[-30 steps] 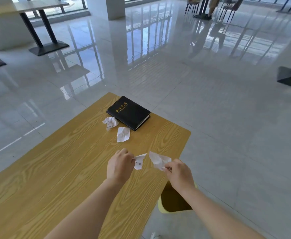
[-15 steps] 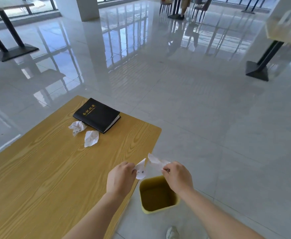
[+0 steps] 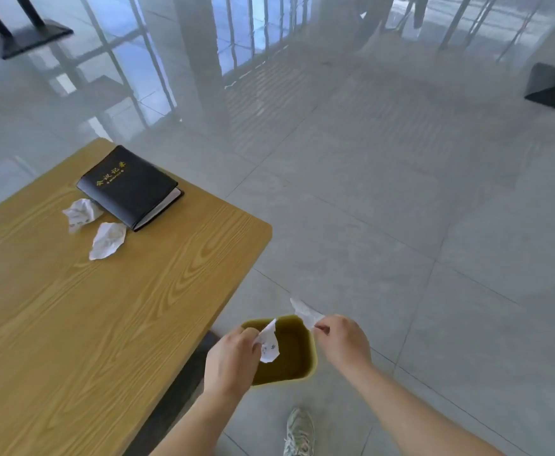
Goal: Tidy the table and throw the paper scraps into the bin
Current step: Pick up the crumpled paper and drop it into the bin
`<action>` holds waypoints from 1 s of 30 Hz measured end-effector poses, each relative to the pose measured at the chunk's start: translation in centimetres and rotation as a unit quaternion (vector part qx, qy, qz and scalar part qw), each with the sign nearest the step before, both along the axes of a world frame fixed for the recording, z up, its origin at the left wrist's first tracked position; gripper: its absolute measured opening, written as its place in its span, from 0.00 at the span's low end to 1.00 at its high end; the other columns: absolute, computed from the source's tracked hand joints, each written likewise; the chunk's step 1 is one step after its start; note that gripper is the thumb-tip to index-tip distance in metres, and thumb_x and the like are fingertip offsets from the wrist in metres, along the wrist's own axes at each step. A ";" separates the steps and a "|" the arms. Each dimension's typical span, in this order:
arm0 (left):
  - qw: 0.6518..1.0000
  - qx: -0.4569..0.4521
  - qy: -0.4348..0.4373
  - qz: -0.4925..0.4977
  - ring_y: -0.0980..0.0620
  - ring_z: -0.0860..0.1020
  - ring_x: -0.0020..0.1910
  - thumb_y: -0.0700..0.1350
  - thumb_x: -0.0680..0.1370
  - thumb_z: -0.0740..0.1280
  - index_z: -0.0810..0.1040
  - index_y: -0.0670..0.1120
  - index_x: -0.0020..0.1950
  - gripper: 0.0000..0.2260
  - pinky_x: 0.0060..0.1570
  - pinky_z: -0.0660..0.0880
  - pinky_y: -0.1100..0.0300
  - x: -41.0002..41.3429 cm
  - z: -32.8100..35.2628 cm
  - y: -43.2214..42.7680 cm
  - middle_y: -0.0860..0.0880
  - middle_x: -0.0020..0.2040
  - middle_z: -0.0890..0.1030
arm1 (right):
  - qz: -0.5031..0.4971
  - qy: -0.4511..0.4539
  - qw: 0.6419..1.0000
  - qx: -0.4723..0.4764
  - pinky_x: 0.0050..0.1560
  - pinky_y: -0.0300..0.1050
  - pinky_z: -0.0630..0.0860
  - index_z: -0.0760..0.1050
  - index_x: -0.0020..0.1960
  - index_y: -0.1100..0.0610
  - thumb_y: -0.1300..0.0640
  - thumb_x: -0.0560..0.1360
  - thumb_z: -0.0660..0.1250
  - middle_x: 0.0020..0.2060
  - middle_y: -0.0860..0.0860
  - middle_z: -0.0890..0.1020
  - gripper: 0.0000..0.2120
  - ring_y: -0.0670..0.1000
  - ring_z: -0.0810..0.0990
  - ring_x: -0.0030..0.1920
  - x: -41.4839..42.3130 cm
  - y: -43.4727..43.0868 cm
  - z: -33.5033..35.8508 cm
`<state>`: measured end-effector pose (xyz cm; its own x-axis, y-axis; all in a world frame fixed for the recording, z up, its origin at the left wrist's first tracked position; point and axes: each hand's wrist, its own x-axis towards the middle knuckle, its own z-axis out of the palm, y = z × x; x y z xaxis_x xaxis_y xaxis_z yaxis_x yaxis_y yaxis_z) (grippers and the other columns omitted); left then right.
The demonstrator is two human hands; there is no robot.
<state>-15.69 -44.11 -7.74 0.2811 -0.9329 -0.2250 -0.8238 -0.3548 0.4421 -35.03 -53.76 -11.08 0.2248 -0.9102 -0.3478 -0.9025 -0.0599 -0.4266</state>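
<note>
Your left hand (image 3: 231,355) is pinching one paper scrap (image 3: 269,345), your right hand (image 3: 343,343) another scrap (image 3: 305,312). Both hands sit over the yellow bin (image 3: 307,373) on the floor, just off the desk's near right edge. The left scrap hangs inside the bin's opening; the right one sits over the far rim, maybe slightly outside it, hard to tell.

Step in hand looks like the drop. Next: bring the right hand a touch toward you so its scrap clears the rim, then let go with both.

Two crumpled scraps (image 3: 82,213) (image 3: 108,240) are left on the desk (image 3: 105,324) near the far right corner, just beside the black notebook (image 3: 129,185); the farther one may touch it. Those go next.
</note>
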 end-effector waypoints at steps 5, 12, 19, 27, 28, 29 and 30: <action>0.998 0.051 0.010 0.036 0.59 0.77 0.38 0.51 0.79 0.67 0.79 0.53 0.52 0.05 0.38 0.76 0.69 -0.1 -5.2 0.5 0.56 0.49 0.81 | -0.003 0.002 0.999 0.036 0.36 0.40 0.69 0.84 0.50 0.49 0.50 0.78 0.66 0.42 0.48 0.84 0.08 0.50 0.80 0.42 -0.8 0.1 -4.2; 0.995 0.086 -0.008 0.043 0.57 0.74 0.31 0.52 0.77 0.69 0.81 0.51 0.50 0.06 0.30 0.65 0.73 0.8 -13.2 -0.2 0.57 0.40 0.77 | -0.009 0.028 0.996 0.084 0.27 0.38 0.61 0.80 0.37 0.48 0.50 0.78 0.65 0.36 0.48 0.78 0.12 0.50 0.76 0.36 -0.7 0.4 -11.5; 0.993 0.120 -0.007 0.017 0.54 0.77 0.38 0.50 0.79 0.65 0.81 0.50 0.53 0.07 0.39 0.78 0.65 1.3 -21.6 -0.4 0.53 0.46 0.81 | -0.004 0.036 0.995 0.092 0.28 0.42 0.62 0.77 0.34 0.52 0.51 0.76 0.65 0.36 0.50 0.77 0.13 0.53 0.77 0.37 0.3 0.2 -18.8; 0.983 0.170 -0.050 -0.039 0.54 0.76 0.37 0.48 0.79 0.66 0.79 0.50 0.53 0.06 0.34 0.71 0.67 1.9 -31.1 -1.3 0.53 0.45 0.80 | 0.016 0.080 0.990 0.115 0.29 0.41 0.62 0.79 0.40 0.51 0.52 0.79 0.63 0.40 0.49 0.76 0.11 0.52 0.76 0.37 1.2 0.1 -28.5; 0.981 0.177 -0.065 -0.051 0.54 0.76 0.36 0.48 0.79 0.66 0.79 0.49 0.52 0.05 0.32 0.69 0.67 2.0 -32.1 -1.5 0.53 0.44 0.79 | 0.020 0.088 0.989 0.120 0.31 0.41 0.64 0.80 0.42 0.52 0.52 0.79 0.62 0.41 0.50 0.76 0.11 0.52 0.76 0.39 1.1 0.0 -29.6; 0.978 0.183 -0.076 -0.061 0.53 0.75 0.35 0.47 0.78 0.66 0.79 0.49 0.52 0.05 0.30 0.67 0.66 2.0 -33.0 -1.7 0.53 0.42 0.78 | 0.022 0.093 0.988 0.123 0.33 0.42 0.66 0.81 0.45 0.53 0.52 0.79 0.62 0.43 0.50 0.76 0.11 0.53 0.76 0.40 1.2 0.0 -30.5; 0.976 0.188 -0.083 -0.067 0.53 0.75 0.35 0.47 0.78 0.66 0.79 0.49 0.52 0.05 0.30 0.65 0.66 2.0 -33.7 -1.9 0.53 0.42 0.77 | 0.021 0.096 0.987 0.126 0.35 0.42 0.66 0.81 0.47 0.53 0.52 0.80 0.61 0.43 0.50 0.76 0.11 0.53 0.76 0.41 1.2 0.0 -31.4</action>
